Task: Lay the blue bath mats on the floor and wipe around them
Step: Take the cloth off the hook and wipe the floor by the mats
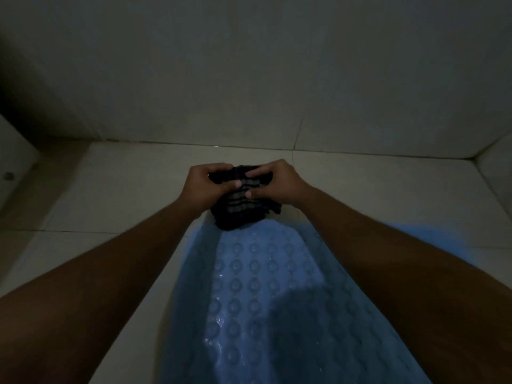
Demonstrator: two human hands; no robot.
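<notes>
Lying flat on the pale tiled floor (110,203), a translucent blue rubber bath mat (249,300) with rows of round raised bumps fills the near middle of the view and runs away from the bottom edge between two bare forearms. Its left long edge shows as a straight line against the tiles. Its right long edge is hidden under the right forearm. Wet glints sit on the nearer bumps.

Past the right forearm a patch of blue (415,234) lies on the floor, and I cannot tell whether it belongs to the same mat or to a second one. Left of the mat, a broad stretch of bare tile reaches out to a pale fixture (13,151) at the far left, with a small round metal fitting (8,176) beside it.

At the mat's far end sits a bunched dark cloth (241,212) with grey stripes, its lower hem overlapping the mat's far edge. The left hand (206,189) has its grip clenched on the cloth's left side, thumb on top. The right hand (277,184) grasps the right side in the same way, and the two thumbs nearly meet.

Beyond the hands a narrow band of tile runs up to the grey wall (249,79), where a dark joint line marks the floor's far edge. At far right the floor ends in a corner.
</notes>
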